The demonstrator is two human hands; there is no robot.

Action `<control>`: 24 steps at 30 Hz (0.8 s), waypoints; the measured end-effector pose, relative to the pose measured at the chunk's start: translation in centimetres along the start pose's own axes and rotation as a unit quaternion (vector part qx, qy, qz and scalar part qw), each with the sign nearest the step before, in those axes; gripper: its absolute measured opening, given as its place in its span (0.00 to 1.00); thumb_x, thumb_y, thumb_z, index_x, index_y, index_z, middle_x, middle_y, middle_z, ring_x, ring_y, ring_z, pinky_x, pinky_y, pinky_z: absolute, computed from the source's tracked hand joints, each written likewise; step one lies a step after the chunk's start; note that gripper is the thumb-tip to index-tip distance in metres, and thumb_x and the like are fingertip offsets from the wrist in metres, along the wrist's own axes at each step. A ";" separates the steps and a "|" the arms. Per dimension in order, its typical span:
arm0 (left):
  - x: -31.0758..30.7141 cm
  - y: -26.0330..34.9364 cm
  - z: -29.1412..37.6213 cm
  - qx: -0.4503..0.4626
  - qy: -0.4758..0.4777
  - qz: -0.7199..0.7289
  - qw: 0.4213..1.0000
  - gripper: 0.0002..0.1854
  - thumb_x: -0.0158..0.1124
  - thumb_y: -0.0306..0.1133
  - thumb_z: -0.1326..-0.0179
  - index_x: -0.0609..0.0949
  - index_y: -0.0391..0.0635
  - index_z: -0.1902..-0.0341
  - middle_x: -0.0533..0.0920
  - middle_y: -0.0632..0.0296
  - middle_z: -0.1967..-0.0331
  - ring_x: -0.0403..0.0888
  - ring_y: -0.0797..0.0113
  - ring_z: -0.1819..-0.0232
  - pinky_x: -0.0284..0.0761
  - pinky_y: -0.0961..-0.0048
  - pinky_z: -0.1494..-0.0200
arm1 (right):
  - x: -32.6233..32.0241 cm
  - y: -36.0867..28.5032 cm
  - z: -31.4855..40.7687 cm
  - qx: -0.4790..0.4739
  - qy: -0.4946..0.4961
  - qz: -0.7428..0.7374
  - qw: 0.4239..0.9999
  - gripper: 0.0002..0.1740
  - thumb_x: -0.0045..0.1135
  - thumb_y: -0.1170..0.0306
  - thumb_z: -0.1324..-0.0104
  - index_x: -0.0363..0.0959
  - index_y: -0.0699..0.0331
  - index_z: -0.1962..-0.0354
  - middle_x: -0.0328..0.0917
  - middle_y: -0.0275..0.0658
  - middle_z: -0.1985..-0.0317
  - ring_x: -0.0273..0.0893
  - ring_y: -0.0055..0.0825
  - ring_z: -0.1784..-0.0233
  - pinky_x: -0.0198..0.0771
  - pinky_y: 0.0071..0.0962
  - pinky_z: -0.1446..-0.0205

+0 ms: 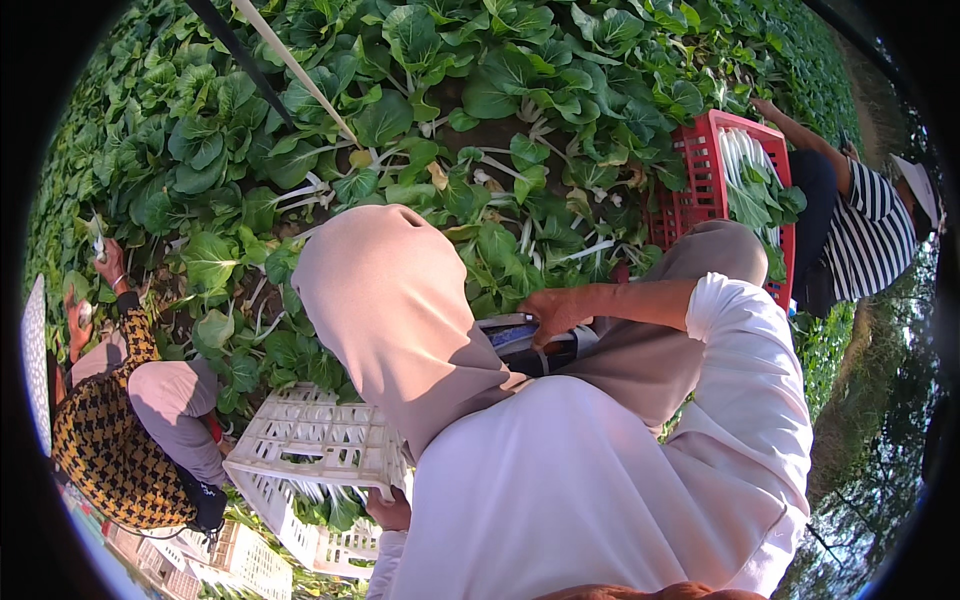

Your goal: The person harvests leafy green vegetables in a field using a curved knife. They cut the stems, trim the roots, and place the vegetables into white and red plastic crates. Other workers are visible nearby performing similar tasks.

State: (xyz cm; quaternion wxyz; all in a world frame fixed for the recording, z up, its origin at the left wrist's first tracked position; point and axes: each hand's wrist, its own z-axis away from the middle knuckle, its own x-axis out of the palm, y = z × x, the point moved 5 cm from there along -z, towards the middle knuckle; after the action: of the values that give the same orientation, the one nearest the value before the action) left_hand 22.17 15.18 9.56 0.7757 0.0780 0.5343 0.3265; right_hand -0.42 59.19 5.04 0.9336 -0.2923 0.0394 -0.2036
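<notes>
Down at the lower left, my left hand (390, 510) has its fingers hooked over the rim of a white plastic crate (319, 439). The crate is tipped on its side, and leafy greens with white stalks show through its slats. My right hand (559, 311) reaches down between my knees, fingers curled downward. Under its fingertips lies a grey-and-blue object (514, 334), beside what looks like my footwear; whether the hand grips it is unclear. Cut bok choy (592, 250) lies on the soil before my knees.
Rows of standing bok choy (517, 67) stretch ahead. At right stands a red plastic crate (705, 169) of cut greens, beside a person in a striped shirt (870, 232). Another person in a patterned top (120, 457) crouches left. A pale pole (300, 71) slants in from above.
</notes>
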 end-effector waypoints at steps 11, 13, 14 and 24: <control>1.8 -4.2 -0.9 0.043 -0.010 0.001 0.999 0.09 0.62 0.26 0.56 0.73 0.38 0.71 0.75 0.48 0.78 0.74 0.45 0.75 0.70 0.55 0.70 | -12.5 4.7 11.2 0.106 0.265 0.341 0.896 0.14 0.44 0.63 0.38 0.73 0.60 0.61 0.79 0.43 0.71 0.78 0.39 0.71 0.73 0.34 0.70; 2.0 -4.3 -1.2 0.054 -0.006 0.002 0.999 0.09 0.63 0.27 0.56 0.73 0.39 0.71 0.75 0.48 0.78 0.74 0.45 0.75 0.70 0.55 0.70 | -14.7 5.8 15.3 0.163 0.255 0.282 0.910 0.13 0.43 0.64 0.38 0.72 0.59 0.61 0.77 0.40 0.76 0.77 0.34 0.74 0.71 0.33 0.74; 1.9 -4.4 -1.4 0.055 -0.004 0.002 0.998 0.09 0.63 0.27 0.56 0.73 0.39 0.71 0.75 0.48 0.78 0.74 0.46 0.75 0.70 0.55 0.70 | -15.5 6.6 17.4 0.214 0.259 0.237 0.912 0.12 0.42 0.64 0.37 0.72 0.59 0.61 0.76 0.38 0.78 0.76 0.32 0.76 0.71 0.33 0.76; -0.6 -1.1 -1.2 0.092 0.007 -0.037 0.995 0.11 0.65 0.29 0.54 0.74 0.39 0.70 0.75 0.50 0.78 0.76 0.50 0.75 0.71 0.57 0.69 | -17.4 20.0 16.0 0.110 0.321 0.088 0.936 0.11 0.45 0.69 0.39 0.70 0.69 0.70 0.73 0.42 0.81 0.74 0.34 0.82 0.72 0.33 0.79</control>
State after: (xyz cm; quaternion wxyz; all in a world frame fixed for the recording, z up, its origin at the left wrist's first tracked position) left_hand 21.47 13.74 9.06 0.7730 0.1269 0.5700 0.2479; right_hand -6.11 89.58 6.27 0.9117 -0.1018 0.3400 -0.2069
